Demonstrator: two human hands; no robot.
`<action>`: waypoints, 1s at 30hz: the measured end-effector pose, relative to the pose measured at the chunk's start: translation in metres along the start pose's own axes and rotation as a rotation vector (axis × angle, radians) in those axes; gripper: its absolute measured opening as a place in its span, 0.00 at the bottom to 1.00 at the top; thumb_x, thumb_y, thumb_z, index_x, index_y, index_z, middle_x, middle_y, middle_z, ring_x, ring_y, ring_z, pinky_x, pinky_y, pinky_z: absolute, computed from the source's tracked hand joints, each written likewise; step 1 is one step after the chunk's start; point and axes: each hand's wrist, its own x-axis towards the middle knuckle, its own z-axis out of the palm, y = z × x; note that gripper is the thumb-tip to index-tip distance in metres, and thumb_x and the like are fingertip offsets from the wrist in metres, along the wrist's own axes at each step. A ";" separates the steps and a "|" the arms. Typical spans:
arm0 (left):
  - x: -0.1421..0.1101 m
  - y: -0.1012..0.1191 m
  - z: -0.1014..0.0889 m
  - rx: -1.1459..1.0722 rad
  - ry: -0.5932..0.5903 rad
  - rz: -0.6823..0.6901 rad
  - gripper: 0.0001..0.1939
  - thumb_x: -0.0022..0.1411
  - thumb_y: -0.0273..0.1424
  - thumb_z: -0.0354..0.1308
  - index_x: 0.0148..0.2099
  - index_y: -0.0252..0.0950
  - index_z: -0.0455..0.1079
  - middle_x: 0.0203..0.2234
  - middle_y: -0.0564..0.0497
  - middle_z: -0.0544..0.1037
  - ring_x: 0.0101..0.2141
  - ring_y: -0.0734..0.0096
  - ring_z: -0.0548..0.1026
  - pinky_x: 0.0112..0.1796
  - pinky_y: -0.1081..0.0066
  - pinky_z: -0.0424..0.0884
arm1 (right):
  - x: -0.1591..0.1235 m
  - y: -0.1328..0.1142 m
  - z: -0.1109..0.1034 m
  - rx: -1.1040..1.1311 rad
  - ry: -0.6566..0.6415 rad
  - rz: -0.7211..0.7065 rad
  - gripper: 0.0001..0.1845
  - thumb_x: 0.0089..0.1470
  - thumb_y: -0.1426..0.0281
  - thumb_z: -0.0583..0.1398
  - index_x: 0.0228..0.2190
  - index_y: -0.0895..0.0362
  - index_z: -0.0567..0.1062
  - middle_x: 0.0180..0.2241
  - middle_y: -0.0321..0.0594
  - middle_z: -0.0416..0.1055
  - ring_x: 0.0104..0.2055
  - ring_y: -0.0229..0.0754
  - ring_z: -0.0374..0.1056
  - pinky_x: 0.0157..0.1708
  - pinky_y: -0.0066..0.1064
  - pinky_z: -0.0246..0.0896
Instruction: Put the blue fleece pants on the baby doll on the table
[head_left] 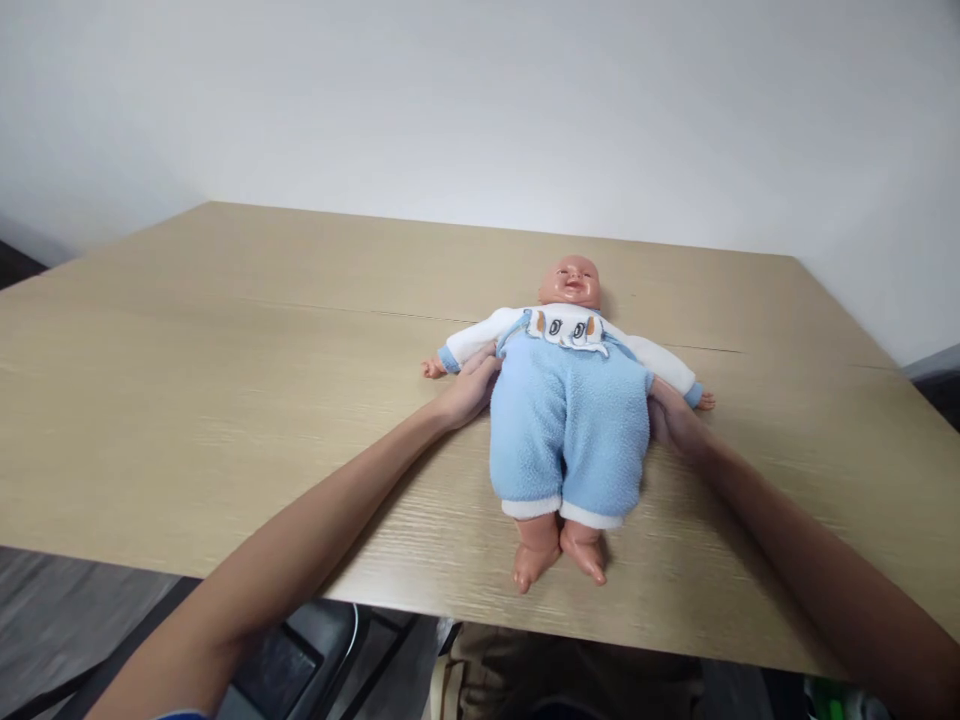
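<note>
A baby doll (571, 281) lies on its back on the table, its head toward the wall and its bare feet toward me. It wears light blue fleece overalls (570, 400) with a white top and a bib that has two eyes on it. My left hand (474, 385) is closed at the doll's side on the left, just under its arm, fingertips partly hidden by the cloth. On the other side my right hand (673, 415) grips at the overalls' waist, most of its fingers out of sight behind the fabric.
The wooden table (225, 400) has a thin seam running across it. A pale wall (480, 110) rises behind its far edge. Below the near edge are my lap in brown trousers (570, 665) and a dark bag-like object (281, 665).
</note>
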 end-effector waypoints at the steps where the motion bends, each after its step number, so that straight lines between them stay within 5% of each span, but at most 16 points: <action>1: 0.000 -0.001 0.004 -0.042 0.014 -0.004 0.12 0.63 0.41 0.66 0.43 0.40 0.74 0.39 0.51 0.80 0.43 0.57 0.75 0.48 0.61 0.74 | -0.001 0.000 0.005 0.024 0.014 0.016 0.28 0.57 0.38 0.64 0.45 0.45 0.81 0.43 0.46 0.84 0.57 0.65 0.76 0.54 0.55 0.76; 7: -0.004 0.007 0.010 -0.116 -0.033 -0.030 0.14 0.59 0.41 0.70 0.40 0.38 0.74 0.34 0.52 0.77 0.36 0.65 0.71 0.39 0.66 0.69 | 0.000 -0.005 0.011 0.169 0.071 0.119 0.25 0.54 0.41 0.67 0.43 0.46 0.79 0.42 0.44 0.83 0.57 0.63 0.75 0.51 0.50 0.76; 12: 0.000 0.016 0.003 -0.082 -0.083 -0.010 0.11 0.53 0.36 0.67 0.36 0.38 0.70 0.31 0.53 0.71 0.34 0.65 0.65 0.38 0.66 0.64 | 0.007 0.003 0.008 0.174 0.072 0.006 0.20 0.53 0.46 0.68 0.39 0.46 0.78 0.41 0.42 0.82 0.55 0.61 0.74 0.52 0.50 0.73; 16: 0.003 0.016 -0.005 -0.072 -0.087 0.056 0.10 0.54 0.36 0.64 0.35 0.39 0.68 0.33 0.52 0.70 0.37 0.62 0.66 0.42 0.64 0.66 | 0.006 0.007 0.000 0.096 0.061 -0.070 0.12 0.52 0.54 0.67 0.32 0.47 0.74 0.32 0.38 0.72 0.44 0.55 0.70 0.50 0.47 0.69; 23: -0.001 0.022 -0.005 0.053 -0.058 0.142 0.19 0.67 0.49 0.68 0.42 0.39 0.70 0.34 0.53 0.70 0.34 0.66 0.65 0.38 0.67 0.63 | 0.009 -0.009 -0.003 0.066 0.016 -0.145 0.13 0.55 0.55 0.66 0.33 0.48 0.71 0.32 0.36 0.66 0.40 0.51 0.65 0.50 0.44 0.67; 30: 0.005 0.015 -0.002 0.231 -0.050 0.125 0.30 0.69 0.61 0.66 0.49 0.38 0.72 0.38 0.53 0.74 0.38 0.66 0.69 0.42 0.68 0.67 | 0.027 0.008 -0.002 -0.014 0.084 -0.060 0.24 0.52 0.45 0.72 0.34 0.47 0.72 0.31 0.32 0.65 0.38 0.47 0.64 0.45 0.38 0.67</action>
